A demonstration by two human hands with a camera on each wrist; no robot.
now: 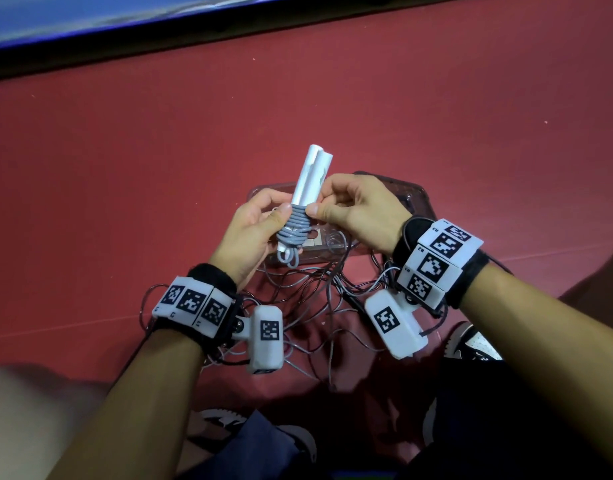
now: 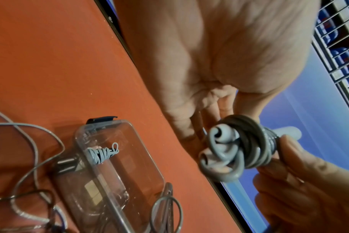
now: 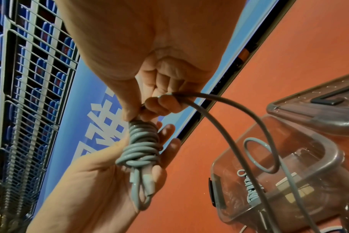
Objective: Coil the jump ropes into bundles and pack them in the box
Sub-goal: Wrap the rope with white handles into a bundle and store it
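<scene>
Left: the left hand [image 1: 249, 230] cradles a jump rope [image 1: 296, 225], thumb curled over the grey coil and fingers behind it. The grasp steadies the two white handles [image 1: 312, 174], which lie side by side and point up and away, so that they serve as a core for the wrapping.

Centre: grey cord is wound in close turns round the lower part of the handles, with short loops hanging below the coil. The bundle is held in the air above the box [image 1: 417, 194], not in it.

Right: the right hand [image 1: 353, 209] pinches the cord at the top of the coil, fingers curled tight. The right wrist view shows the free cord [image 3: 225, 119] running out from these fingers and down toward the floor; the pinch probably keeps tension so the last turns stay snug.

Below and beyond: the clear box stands open on the red floor [image 1: 125, 168], with its lid [image 3: 319, 110] just beside it. One coiled rope [image 2: 101, 153] appears to lie inside already. Loose cords [image 1: 315, 282] lie tangled on the floor between the box and the person's shoes.

Judged stage: winding is nearly finished for this rope; securing the end and packing are not yet done. A slack pinch could let the turns spring loose.
</scene>
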